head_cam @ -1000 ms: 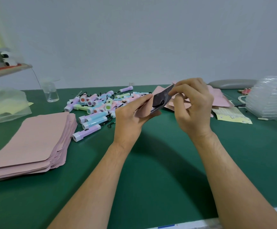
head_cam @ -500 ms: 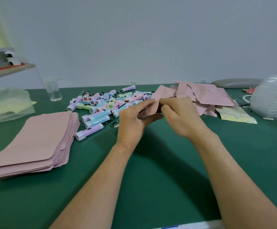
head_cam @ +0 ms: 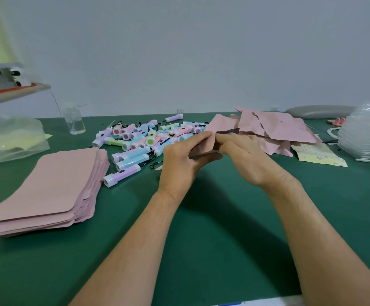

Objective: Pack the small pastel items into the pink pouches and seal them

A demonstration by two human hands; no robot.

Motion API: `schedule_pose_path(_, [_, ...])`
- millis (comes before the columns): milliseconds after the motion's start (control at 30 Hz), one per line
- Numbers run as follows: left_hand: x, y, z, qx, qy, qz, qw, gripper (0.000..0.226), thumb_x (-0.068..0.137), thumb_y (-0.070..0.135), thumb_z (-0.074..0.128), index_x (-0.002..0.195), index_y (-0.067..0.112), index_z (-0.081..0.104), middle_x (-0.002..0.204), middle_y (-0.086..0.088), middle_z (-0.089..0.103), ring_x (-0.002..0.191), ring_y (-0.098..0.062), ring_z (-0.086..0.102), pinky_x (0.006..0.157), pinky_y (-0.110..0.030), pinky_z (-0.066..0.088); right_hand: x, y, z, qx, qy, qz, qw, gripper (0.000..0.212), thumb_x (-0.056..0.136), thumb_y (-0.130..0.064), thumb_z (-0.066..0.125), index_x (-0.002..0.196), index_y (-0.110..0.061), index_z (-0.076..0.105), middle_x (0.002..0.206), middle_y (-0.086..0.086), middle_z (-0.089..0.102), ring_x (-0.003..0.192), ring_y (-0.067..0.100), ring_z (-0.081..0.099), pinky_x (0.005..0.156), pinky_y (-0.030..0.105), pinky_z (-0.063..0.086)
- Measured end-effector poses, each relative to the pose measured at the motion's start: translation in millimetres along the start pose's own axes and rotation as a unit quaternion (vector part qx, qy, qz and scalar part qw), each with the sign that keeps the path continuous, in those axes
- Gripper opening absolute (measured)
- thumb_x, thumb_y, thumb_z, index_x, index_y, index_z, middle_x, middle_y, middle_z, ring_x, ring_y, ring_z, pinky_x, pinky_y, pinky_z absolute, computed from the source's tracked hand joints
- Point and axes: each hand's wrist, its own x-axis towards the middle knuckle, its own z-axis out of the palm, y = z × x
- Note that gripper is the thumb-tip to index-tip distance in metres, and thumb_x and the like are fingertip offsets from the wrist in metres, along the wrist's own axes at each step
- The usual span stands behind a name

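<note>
Hands together at table centre: left hand (head_cam: 179,161) and right hand (head_cam: 244,159) both pinch one pink pouch (head_cam: 210,145), edge running left-right. Crumpled pouch heap (head_cam: 277,127) far right, right hand nearer. Pastel items (head_cam: 140,138) far left.

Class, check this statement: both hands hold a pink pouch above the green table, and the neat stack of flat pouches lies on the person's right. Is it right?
No. The head view shows the neat stack of flat pouches on the person's left. The left hand and right hand do hold a pink pouch above the green table.
</note>
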Motion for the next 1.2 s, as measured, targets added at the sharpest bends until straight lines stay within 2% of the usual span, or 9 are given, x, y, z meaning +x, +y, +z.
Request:
schedule_pose_path(100, [-0.3, -2.2, 1.3, -0.017, -0.010, -0.009, 1.000, 0.049, 0.077, -0.008, 0.087, 0.122, 0.006, 0.077, 0.111, 0.009, 0.080, 0.105, -0.011, 0.076, 0.091, -0.026, 0.061, 4.3, 6.7, 2.3, -0.031, 0.036, 0.031, 0.998, 0.032, 0.090, -0.027, 0.035, 0.076, -0.005, 0.052, 0.068, 0.008, 0.049, 0.072, 0.023, 0.041, 0.069, 0.031, 0.029])
schedule_pose_path(233, [-2.6, 4.2, 1.4, 0.053, -0.042, 0.013, 0.998, 0.059, 0.073, 0.004, 0.093, 0.125, 0.024, 0.073, 0.110, 0.033, 0.074, 0.108, 0.001, 0.072, 0.094, -0.015, 0.055, 7.8, 13.9, 3.9, -0.038, 0.057, 0.038, 0.997, 0.027, 0.090, -0.011, 0.052, 0.064, -0.017, 0.057, 0.059, -0.002, 0.053, 0.058, 0.012, 0.039, 0.051, 0.022, 0.031])
schedule_pose_path(300, [-2.3, 6.2, -0.3, 0.069, -0.049, 0.013, 0.996, 0.064, 0.072, 0.015, 0.095, 0.129, 0.029, 0.069, 0.109, 0.040, 0.070, 0.110, 0.003, 0.070, 0.096, -0.013, 0.052, 6.9, 15.7, 2.7, 0.007, 0.042, 0.029, 0.999, 0.021, 0.088, -0.006, 0.058, 0.078, -0.016, 0.073, 0.065, 0.000, 0.066, 0.058, 0.005, 0.045, 0.053, 0.018, 0.040])
schedule_pose_path(433, [-5.3, 8.0, 2.8, 0.079, -0.069, 0.013, 0.994, 0.063, 0.067, 0.017, 0.098, 0.126, 0.021, 0.076, 0.107, 0.034, 0.073, 0.107, 0.001, 0.072, 0.094, -0.014, 0.053, 6.0, 21.3, 0.0, 0.089, 0.031, 0.072, 0.993, 0.024, 0.086, 0.000, 0.067, 0.091, -0.019, 0.081, 0.079, -0.005, 0.079, 0.074, 0.010, 0.071, 0.068, 0.034, 0.058])
schedule_pose_path(633, [3.2, 7.6, -18.4, 0.192, -0.185, -0.060, 0.962, 0.096, 0.055, 0.039, 0.103, 0.142, 0.039, 0.062, 0.127, 0.022, 0.071, 0.120, 0.000, 0.062, 0.102, -0.020, 0.049, 6.6, 26.0, 3.8, 0.101, 0.050, 0.108, 0.988, 0.039, 0.084, 0.011, 0.059, 0.089, -0.021, 0.079, 0.078, -0.008, 0.079, 0.065, -0.001, 0.069, 0.051, 0.016, 0.047])
schedule_pose_path(700, [4.6, 2.2, -31.5, 0.281, -0.220, -0.078, 0.931, 0.079, 0.066, 0.040, 0.098, 0.137, 0.046, 0.063, 0.120, 0.024, 0.071, 0.113, -0.006, 0.062, 0.098, -0.036, 0.054, 5.5, 24.4, 5.0, 0.117, 0.055, 0.101, 0.986, 0.038, 0.086, 0.009, 0.062, 0.087, -0.026, 0.078, 0.078, -0.011, 0.079, 0.072, 0.000, 0.073, 0.054, 0.018, 0.051])
schedule_pose_path(833, [1.4, -11.4, -37.4, 0.311, -0.178, -0.053, 0.932, 0.019, 0.091, 0.012, 0.075, 0.099, 0.029, 0.075, 0.084, 0.012, 0.072, 0.082, -0.019, 0.064, 0.076, -0.049, 0.055, 3.3, 16.1, 9.1, 0.132, 0.063, 0.059, 0.988, 0.037, 0.087, 0.003, 0.069, 0.084, -0.032, 0.078, 0.072, -0.020, 0.075, 0.069, -0.009, 0.070, 0.055, 0.008, 0.048])
schedule_pose_path(1033, [1.1, -14.7, -36.8, 0.267, -0.124, 0.011, 0.955, 0.030, 0.094, 0.001, 0.073, 0.119, 0.019, 0.078, 0.097, 0.020, 0.070, 0.090, 0.006, 0.063, 0.074, -0.010, 0.040, 6.6, 16.4, 13.6, -0.035, 0.151, 0.003, 0.988, 0.012, 0.076, -0.004, 0.073, 0.084, -0.012, 0.076, 0.077, -0.002, 0.075, 0.074, 0.020, 0.071, 0.068, 0.038, 0.059])
schedule_pose_path(1200, [1.1, -11.0, -29.2, 0.212, -0.110, 0.026, 0.971, 0.019, 0.093, -0.003, 0.075, 0.103, 0.013, 0.078, 0.078, 0.030, 0.058, 0.074, 0.012, 0.054, 0.067, -0.006, 0.038, 9.5, 17.5, 15.4, -0.189, 0.249, -0.020, 0.950, 0.009, 0.082, -0.016, 0.069, 0.090, -0.016, 0.073, 0.080, 0.003, 0.074, 0.074, 0.031, 0.065, 0.063, 0.040, 0.054])
